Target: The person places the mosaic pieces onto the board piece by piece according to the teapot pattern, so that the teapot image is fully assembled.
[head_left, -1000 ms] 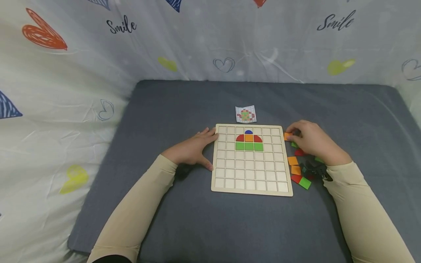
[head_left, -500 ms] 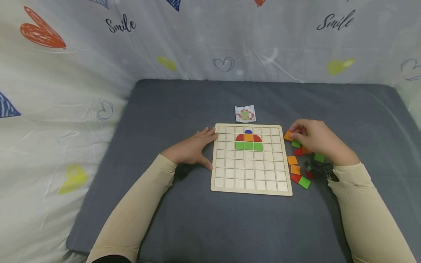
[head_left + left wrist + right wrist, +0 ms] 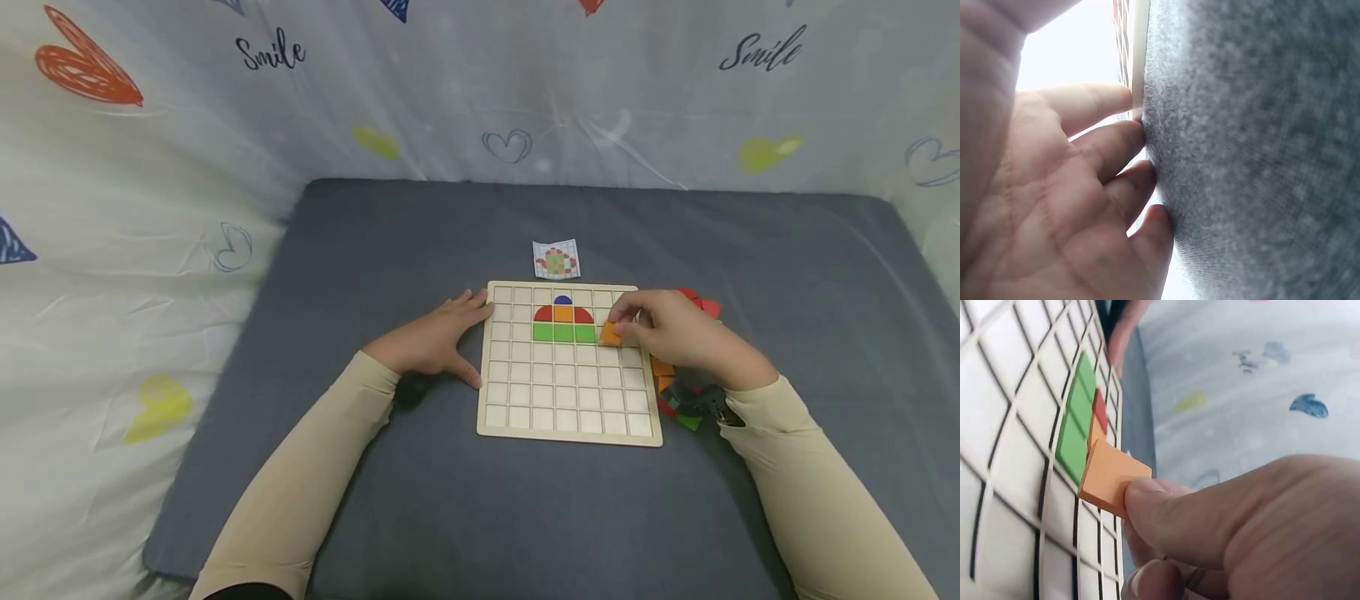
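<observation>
My right hand pinches an orange square tile between thumb and fingers, over the wooden grid board. The tile hovers just right of the row of green tiles. Above that row lie an orange tile between two red quarter-round tiles and a blue half-round tile. My left hand rests at the board's left edge, fingers spread; in the left wrist view its fingertips touch the board's side and the cloth.
A small pattern card lies behind the board on the grey cloth. Loose red tiles, orange tiles and a green tile lie right of the board, partly hidden by the right hand and wrist.
My right hand has taken the orange square tile from the loose tiles and carried it left over the board. The left hand stays at the board's edge.
</observation>
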Motion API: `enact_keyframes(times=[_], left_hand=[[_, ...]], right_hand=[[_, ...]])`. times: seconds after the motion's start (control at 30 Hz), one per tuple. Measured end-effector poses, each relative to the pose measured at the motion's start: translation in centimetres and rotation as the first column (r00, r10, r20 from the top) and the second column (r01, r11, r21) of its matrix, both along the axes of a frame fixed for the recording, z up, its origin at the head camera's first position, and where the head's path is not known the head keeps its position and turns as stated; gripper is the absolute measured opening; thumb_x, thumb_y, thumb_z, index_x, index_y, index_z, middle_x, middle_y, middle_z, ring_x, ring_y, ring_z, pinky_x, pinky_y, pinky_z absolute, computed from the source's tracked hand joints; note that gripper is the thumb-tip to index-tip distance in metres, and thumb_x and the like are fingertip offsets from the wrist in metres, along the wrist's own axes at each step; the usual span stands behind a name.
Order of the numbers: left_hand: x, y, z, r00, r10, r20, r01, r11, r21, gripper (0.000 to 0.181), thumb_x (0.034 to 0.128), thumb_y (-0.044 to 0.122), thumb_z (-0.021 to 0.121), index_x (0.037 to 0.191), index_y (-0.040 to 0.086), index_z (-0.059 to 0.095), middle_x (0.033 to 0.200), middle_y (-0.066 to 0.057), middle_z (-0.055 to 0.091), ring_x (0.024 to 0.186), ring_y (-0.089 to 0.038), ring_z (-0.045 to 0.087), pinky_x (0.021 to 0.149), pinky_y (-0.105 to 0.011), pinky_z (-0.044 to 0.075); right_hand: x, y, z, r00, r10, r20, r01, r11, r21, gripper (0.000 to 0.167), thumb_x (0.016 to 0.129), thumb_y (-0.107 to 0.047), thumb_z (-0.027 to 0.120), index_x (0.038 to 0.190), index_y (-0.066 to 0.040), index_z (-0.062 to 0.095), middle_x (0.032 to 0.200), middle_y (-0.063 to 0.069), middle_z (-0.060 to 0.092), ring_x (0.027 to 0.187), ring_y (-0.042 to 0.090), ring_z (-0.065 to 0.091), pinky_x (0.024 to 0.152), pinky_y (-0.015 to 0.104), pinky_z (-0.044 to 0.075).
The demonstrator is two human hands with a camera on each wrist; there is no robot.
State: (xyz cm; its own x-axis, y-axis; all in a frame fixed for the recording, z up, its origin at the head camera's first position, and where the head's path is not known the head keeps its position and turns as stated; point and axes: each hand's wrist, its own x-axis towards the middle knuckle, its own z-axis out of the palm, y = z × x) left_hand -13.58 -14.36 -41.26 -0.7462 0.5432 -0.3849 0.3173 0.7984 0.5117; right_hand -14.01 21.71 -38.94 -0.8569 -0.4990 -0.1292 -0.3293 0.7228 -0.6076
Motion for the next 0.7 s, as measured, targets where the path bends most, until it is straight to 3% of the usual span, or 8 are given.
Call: enact_keyframes(times=[0.2,0.37,0.7], left_hand=[[0.0,0.0,0.0,1.0,0.001,-0.002,-0.001,1.0,-0.003,0.126,0.0742,0.045,0.095,0.169,0.014,0.019,0.177,-0.003,0.002,0.163,-0.023,-0.006,0.133,-0.044,0.003],[0.1,0.1,0.1,1.0,0.002,0.001,-0.002,1.0,-0.003,0.125,0.0747,0.045,0.094,0.169,0.014,0.019,0.177,-0.003,0.002,0.163,-0.023,-0.006,0.133,-0.043,0.004],[0.1,0.1,0.1,1.0,0.01,0.004,-0.01,1.0,0.002,0.126,0.0736,0.044,0.095,0.169,0.014,0.02,0.177,-0.003,0.002,0.163,-0.023,-0.006,0.133,-0.044,0.004]], right_hand=[[0.7,-1.2,0.3,0.997,0.059,0.04,-0.057,0.998,-0.04,0.006,0.101,-0.013,0.072,0.105,-0.015,0.076,0.088,0.001,0.07,0.064,0.018,0.052,0.061,0.03,0.046],[0.7,-1.8,-0.3,0.995,0.083,0.06,-0.08,0.996,-0.046,0.003,0.1,-0.015,0.074,0.103,-0.016,0.075,0.081,-0.001,0.067,0.066,0.017,0.054,0.061,0.029,0.046],[0.7,-2.5,-1.6,0.991,0.131,0.029,-0.13,0.991,-0.038,0.006,0.099,-0.009,0.073,0.102,-0.013,0.075,0.088,-0.003,0.069,0.07,0.015,0.056,0.067,0.032,0.049]])
